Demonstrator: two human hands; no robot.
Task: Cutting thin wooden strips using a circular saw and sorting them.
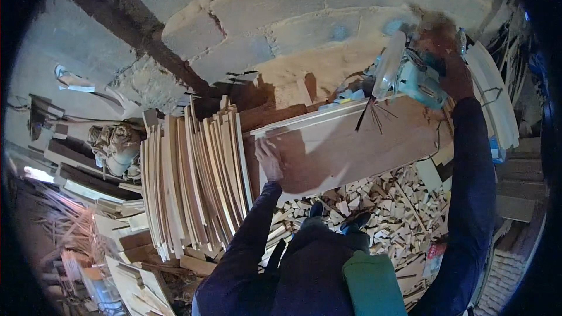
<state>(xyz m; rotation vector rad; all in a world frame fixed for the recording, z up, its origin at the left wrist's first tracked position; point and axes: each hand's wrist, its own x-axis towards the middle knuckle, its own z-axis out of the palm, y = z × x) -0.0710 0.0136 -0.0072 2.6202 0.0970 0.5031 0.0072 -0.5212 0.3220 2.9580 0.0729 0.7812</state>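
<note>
My left hand lies on the reddish-brown board of the bench, its fingers stretched toward the left end of long pale wood strips. These strips run along the board's far edge to the saw. At the right, a teal miter saw with a pale blade guard stands over the far side of the board. My right hand is closed at the saw's right side, where its handle is; the fingers are partly hidden and dim. Dark thin lines, perhaps wires, show below the guard.
Many thin wood slats stack to the left of the board. Small wood offcuts cover the floor around my feet. A block wall rises behind the bench. Pale curved panels lean at the right, and a dusty machine stands far left.
</note>
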